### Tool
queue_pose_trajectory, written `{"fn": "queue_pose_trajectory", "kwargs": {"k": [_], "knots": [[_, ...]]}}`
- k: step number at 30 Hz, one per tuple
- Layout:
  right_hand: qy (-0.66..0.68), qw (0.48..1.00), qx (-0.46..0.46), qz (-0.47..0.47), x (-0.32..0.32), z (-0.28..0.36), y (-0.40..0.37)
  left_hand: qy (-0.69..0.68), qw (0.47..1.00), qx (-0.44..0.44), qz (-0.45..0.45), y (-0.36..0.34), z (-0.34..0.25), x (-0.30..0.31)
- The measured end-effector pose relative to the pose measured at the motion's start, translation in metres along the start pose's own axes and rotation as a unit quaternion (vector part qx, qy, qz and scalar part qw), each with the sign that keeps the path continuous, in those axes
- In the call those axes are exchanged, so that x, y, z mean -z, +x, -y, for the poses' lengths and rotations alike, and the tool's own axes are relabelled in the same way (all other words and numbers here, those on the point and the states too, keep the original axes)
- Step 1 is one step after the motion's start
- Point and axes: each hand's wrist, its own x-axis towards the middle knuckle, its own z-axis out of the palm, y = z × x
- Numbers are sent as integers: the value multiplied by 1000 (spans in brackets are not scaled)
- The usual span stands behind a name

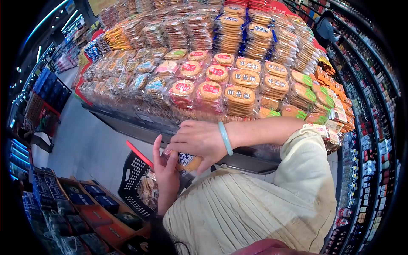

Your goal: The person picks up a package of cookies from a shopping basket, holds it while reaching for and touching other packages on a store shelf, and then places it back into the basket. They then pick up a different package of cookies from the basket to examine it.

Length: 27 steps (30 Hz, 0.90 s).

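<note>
Between my two hands is a packaged round biscuit pack (pixel 187 160) with a blue and white label. My right hand (pixel 199 142), with a pale green bangle at the wrist, lies over the top of the pack, its fingers curled round the upper edge. My left hand (pixel 165 170) grips the pack's left side, thumb and fingers pressed to it. Just left of my left hand is a black perforated basket (pixel 128 180) with a red handle (pixel 139 154), holding wrapped snacks (pixel 148 189).
A display stand (pixel 123 123) piled with wrapped biscuit packs (pixel 245 78) stretches across the front. Tall stocked shelves (pixel 367 140) line the right, where a person (pixel 326 32) stands far back. Boxed goods (pixel 95 214) fill the lower left.
</note>
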Motion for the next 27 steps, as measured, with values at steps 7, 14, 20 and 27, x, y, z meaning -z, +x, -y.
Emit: {"fn": "queue_pose_trajectory", "kwargs": {"k": [7,14,20,27], "knots": [[-57,992,-92,-67,46,-14,-32,-49,999,16,0,5,-4,-15],[-170,867,-376,-278,183,-95,-150,-54,992,80,-79,4,15,22],[-228,811,-478,-250,234,-163,-216,-80,983,128,-103,-2,36,32],[-265,808,-511,-127,233,-187,-217,-76,982,107,-132,-7,46,46]]}}
